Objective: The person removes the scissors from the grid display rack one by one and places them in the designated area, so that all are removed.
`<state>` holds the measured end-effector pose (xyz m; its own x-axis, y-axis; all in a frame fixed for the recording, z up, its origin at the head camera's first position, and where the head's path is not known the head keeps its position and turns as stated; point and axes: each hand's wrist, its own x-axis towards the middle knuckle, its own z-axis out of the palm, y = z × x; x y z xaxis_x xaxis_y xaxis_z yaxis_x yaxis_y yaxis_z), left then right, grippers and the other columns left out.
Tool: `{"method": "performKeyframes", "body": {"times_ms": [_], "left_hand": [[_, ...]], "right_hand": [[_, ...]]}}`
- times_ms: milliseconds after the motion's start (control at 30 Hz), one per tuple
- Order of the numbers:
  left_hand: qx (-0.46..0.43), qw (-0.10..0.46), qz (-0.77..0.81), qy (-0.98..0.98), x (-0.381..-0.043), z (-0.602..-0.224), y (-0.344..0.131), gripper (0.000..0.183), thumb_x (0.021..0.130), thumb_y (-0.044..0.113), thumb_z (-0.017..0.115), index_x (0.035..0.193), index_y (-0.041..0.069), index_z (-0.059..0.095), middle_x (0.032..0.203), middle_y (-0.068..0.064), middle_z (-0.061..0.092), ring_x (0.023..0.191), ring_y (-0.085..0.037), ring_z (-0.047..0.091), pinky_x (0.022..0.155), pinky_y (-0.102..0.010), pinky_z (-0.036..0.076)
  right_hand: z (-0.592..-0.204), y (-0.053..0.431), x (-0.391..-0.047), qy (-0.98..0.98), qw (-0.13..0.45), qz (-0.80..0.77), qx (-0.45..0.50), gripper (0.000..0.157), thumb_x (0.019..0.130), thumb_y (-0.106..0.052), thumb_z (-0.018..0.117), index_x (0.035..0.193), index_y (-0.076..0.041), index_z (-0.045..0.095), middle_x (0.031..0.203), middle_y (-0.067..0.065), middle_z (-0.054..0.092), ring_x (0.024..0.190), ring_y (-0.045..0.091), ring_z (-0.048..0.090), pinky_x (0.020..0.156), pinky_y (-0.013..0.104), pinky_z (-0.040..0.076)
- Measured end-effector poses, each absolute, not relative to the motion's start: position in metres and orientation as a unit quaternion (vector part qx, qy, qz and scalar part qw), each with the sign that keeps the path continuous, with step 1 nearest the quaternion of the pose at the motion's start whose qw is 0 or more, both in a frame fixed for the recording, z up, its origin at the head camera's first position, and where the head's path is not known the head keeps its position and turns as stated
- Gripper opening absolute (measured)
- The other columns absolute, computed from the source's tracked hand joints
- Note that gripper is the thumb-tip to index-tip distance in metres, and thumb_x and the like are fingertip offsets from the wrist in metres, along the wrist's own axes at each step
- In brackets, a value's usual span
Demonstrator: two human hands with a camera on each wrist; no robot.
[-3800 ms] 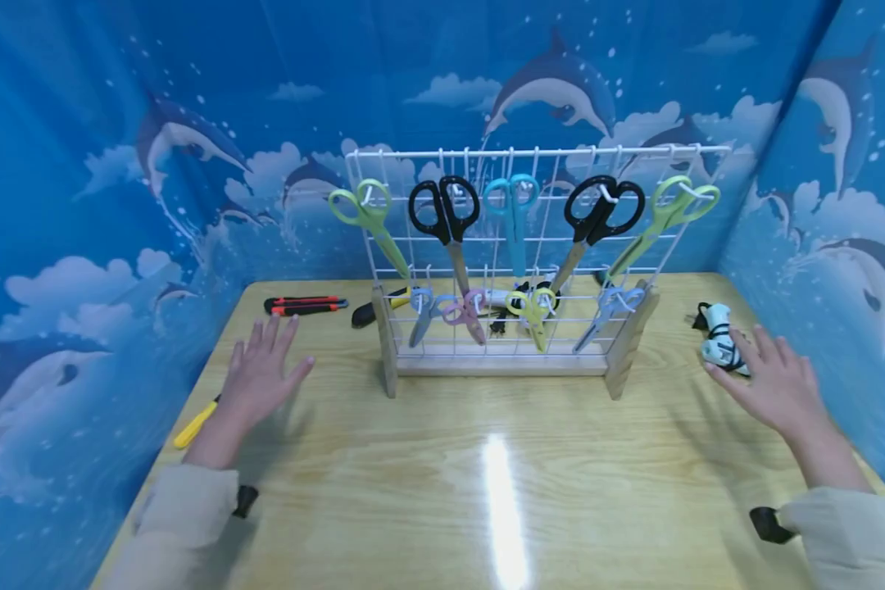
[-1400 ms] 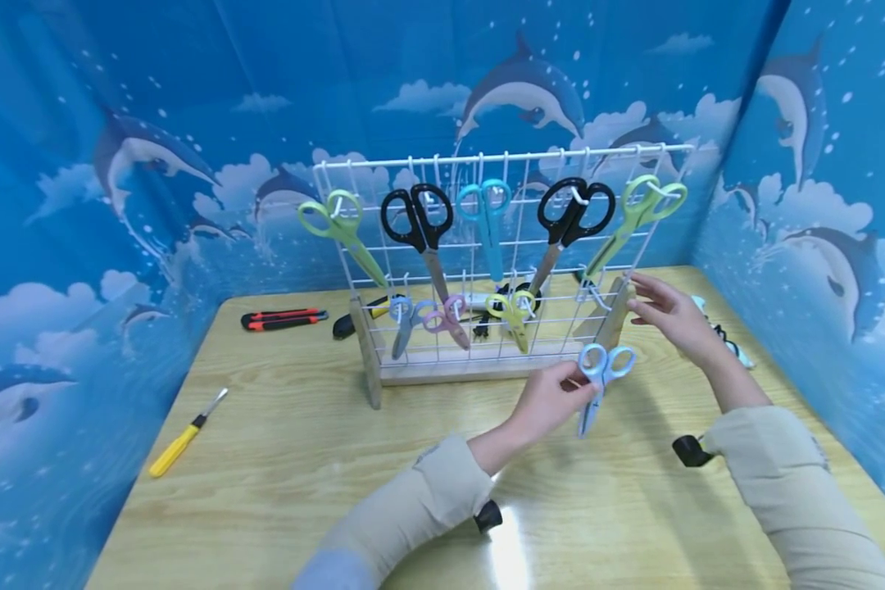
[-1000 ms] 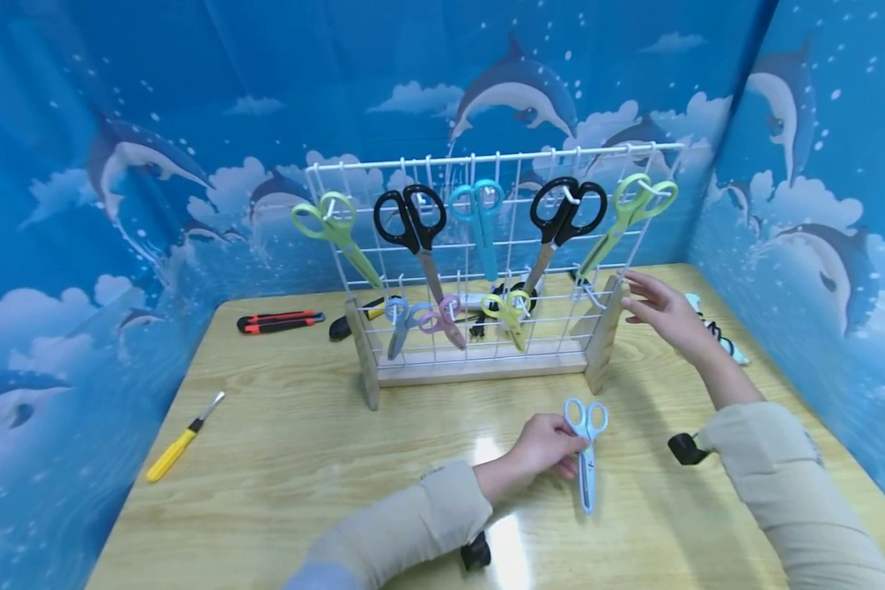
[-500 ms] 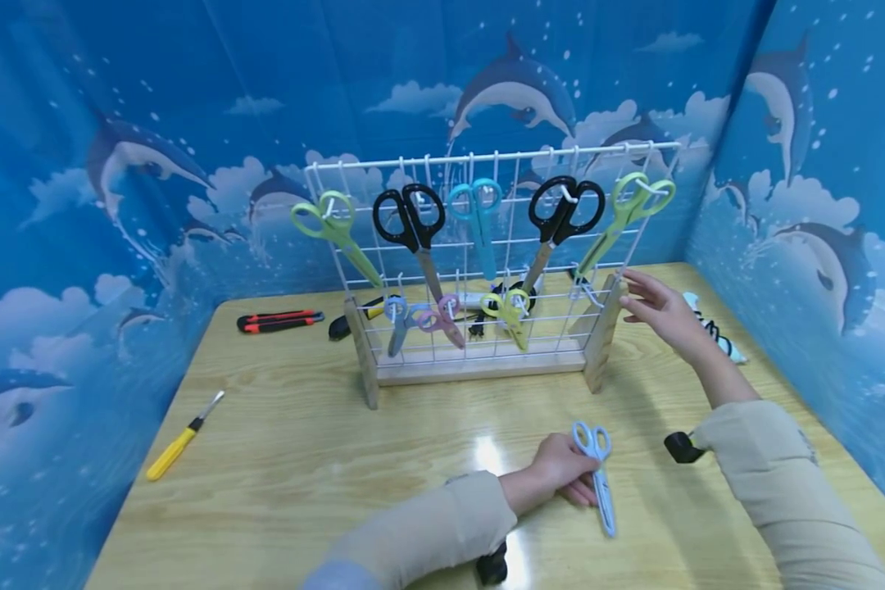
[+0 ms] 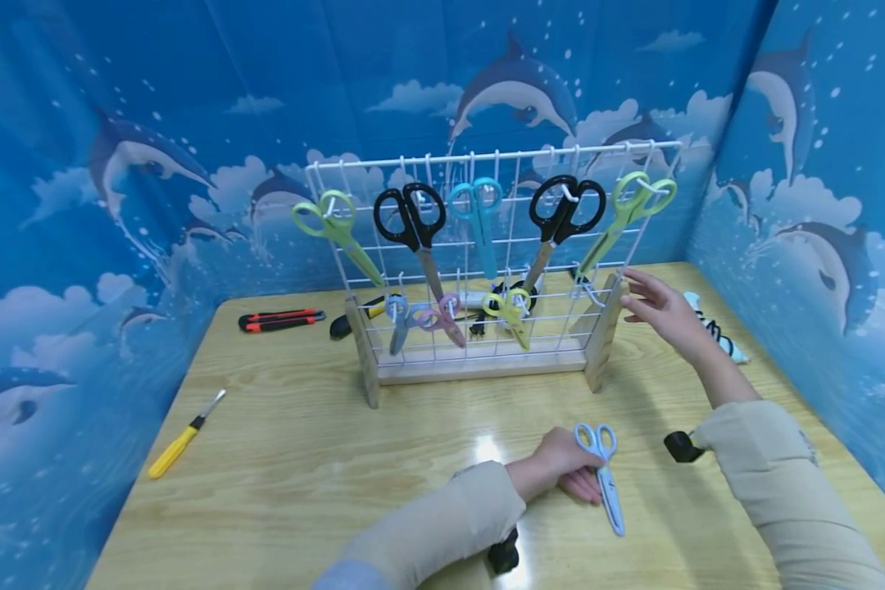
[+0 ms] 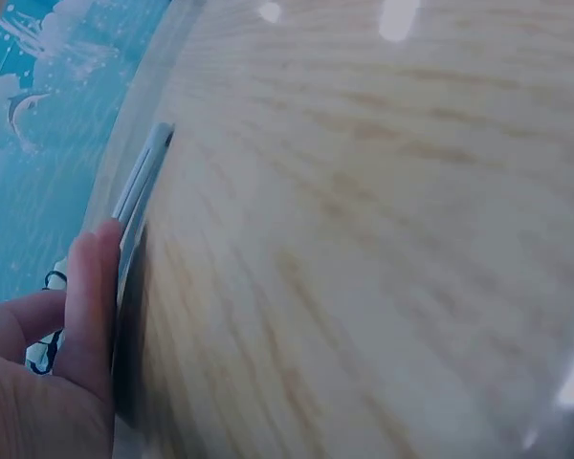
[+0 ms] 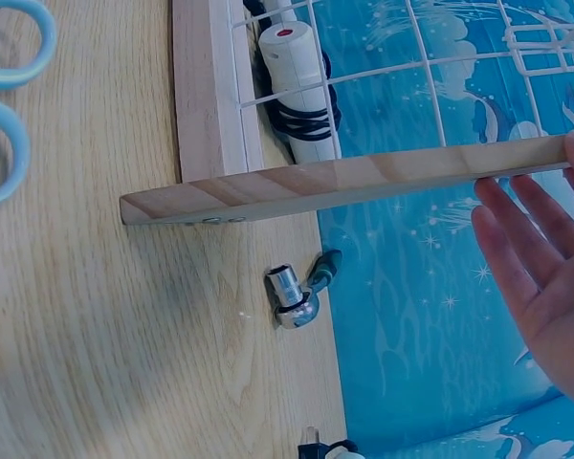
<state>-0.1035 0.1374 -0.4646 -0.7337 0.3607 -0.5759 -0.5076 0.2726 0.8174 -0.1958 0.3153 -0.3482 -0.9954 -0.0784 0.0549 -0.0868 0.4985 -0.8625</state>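
Observation:
Light-blue scissors (image 5: 609, 492) lie close over the table at front right, blades pointing toward the near side. My left hand (image 5: 565, 462) pinches them just below the finger loops. In the left wrist view the scissors (image 6: 139, 191) appear nearly edge-on beside my fingers. A white wire rack (image 5: 442, 360) stands behind, hung with green, black, turquoise, blue, pink and yellow scissors. The lower right hook (image 5: 596, 297) carries nothing. My right hand (image 5: 664, 315) grips the top of the rack's right wooden post (image 7: 344, 177), thumb on one side and fingers on the other.
A yellow screwdriver (image 5: 184, 438) and red-black utility knives (image 5: 282, 320) lie at left. Behind the rack are a black-and-yellow tool (image 5: 342, 326) and a socket wrench (image 7: 292, 298). A pale corded tool (image 5: 715, 332) lies beyond my right hand.
Both hands were spread over the table at first. The light-blue scissors came off the lower right hook, and my left hand brought them down toward the front. My right hand took the post and stayed.

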Motion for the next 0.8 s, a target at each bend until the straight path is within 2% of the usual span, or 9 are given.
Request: {"method": "performKeyframes", "body": {"times_ms": [133, 300, 467, 567, 633, 733, 800], "left_hand": [[-0.053, 0.361, 0.595, 0.716, -0.106, -0.465, 0.138, 0.019, 0.071, 0.001, 0.062, 0.056, -0.010, 0.055, 0.046, -0.024, 0.053, 0.044, -0.036, 0.056, 0.033, -0.030, 0.046], [-0.045, 0.344, 0.586, 0.733, -0.107, -0.467, 0.139, 0.020, 0.071, 0.001, 0.061, 0.055, -0.009, 0.056, 0.044, -0.021, 0.053, 0.041, -0.033, 0.055, 0.033, -0.030, 0.046], [0.042, 0.299, 0.587, 0.752, -0.116, -0.459, 0.124, 0.019, 0.076, 0.009, 0.059, 0.064, -0.006, 0.059, 0.045, -0.012, 0.055, 0.036, -0.022, 0.054, 0.037, -0.029, 0.048], [0.110, 0.246, 0.596, 0.756, -0.127, -0.445, 0.106, 0.016, 0.080, 0.013, 0.056, 0.077, -0.002, 0.061, 0.053, -0.005, 0.058, 0.043, -0.014, 0.055, 0.044, -0.028, 0.050], [0.135, 0.183, 0.596, 0.770, -0.135, -0.433, 0.093, 0.015, 0.080, 0.016, 0.056, 0.084, 0.002, 0.062, 0.060, -0.001, 0.059, 0.049, -0.012, 0.057, 0.047, -0.025, 0.050], [0.129, 0.079, 0.622, 0.769, -0.148, -0.416, 0.074, 0.013, 0.082, 0.015, 0.054, 0.087, 0.005, 0.060, 0.069, -0.002, 0.061, 0.057, -0.011, 0.058, 0.050, -0.020, 0.050], [0.115, 0.010, 0.646, 0.754, -0.158, -0.409, 0.063, 0.013, 0.082, 0.011, 0.054, 0.090, 0.003, 0.059, 0.073, -0.006, 0.062, 0.062, -0.014, 0.059, 0.052, -0.020, 0.050]], "right_hand": [[-0.348, 0.315, -0.196, -0.864, 0.001, 0.501, 0.046, 0.057, 0.086, -0.034, 0.045, 0.134, -0.016, 0.021, 0.132, 0.021, 0.027, 0.112, 0.030, 0.036, 0.077, 0.026, 0.048], [-0.347, 0.314, -0.196, -0.866, 0.001, 0.497, 0.056, 0.056, 0.087, -0.033, 0.043, 0.135, -0.014, 0.020, 0.132, 0.024, 0.026, 0.113, 0.035, 0.034, 0.076, 0.024, 0.048], [-0.347, 0.313, -0.196, -0.866, -0.001, 0.498, 0.049, 0.056, 0.087, -0.033, 0.044, 0.134, -0.013, 0.021, 0.132, 0.022, 0.027, 0.113, 0.033, 0.035, 0.076, 0.025, 0.048], [-0.347, 0.313, -0.196, -0.868, -0.001, 0.494, 0.048, 0.056, 0.087, -0.033, 0.043, 0.134, -0.014, 0.021, 0.132, 0.022, 0.027, 0.113, 0.033, 0.036, 0.077, 0.027, 0.048], [-0.347, 0.313, -0.195, -0.870, 0.001, 0.490, 0.053, 0.056, 0.087, -0.032, 0.043, 0.135, -0.013, 0.019, 0.132, 0.024, 0.027, 0.113, 0.035, 0.035, 0.076, 0.026, 0.048], [-0.346, 0.313, -0.194, -0.871, 0.000, 0.489, 0.051, 0.056, 0.087, -0.033, 0.042, 0.135, -0.014, 0.019, 0.132, 0.023, 0.026, 0.113, 0.035, 0.035, 0.075, 0.022, 0.048], [-0.346, 0.313, -0.194, -0.870, 0.000, 0.491, 0.052, 0.056, 0.087, -0.032, 0.042, 0.135, -0.013, 0.019, 0.132, 0.023, 0.026, 0.113, 0.035, 0.035, 0.075, 0.023, 0.048]]}}
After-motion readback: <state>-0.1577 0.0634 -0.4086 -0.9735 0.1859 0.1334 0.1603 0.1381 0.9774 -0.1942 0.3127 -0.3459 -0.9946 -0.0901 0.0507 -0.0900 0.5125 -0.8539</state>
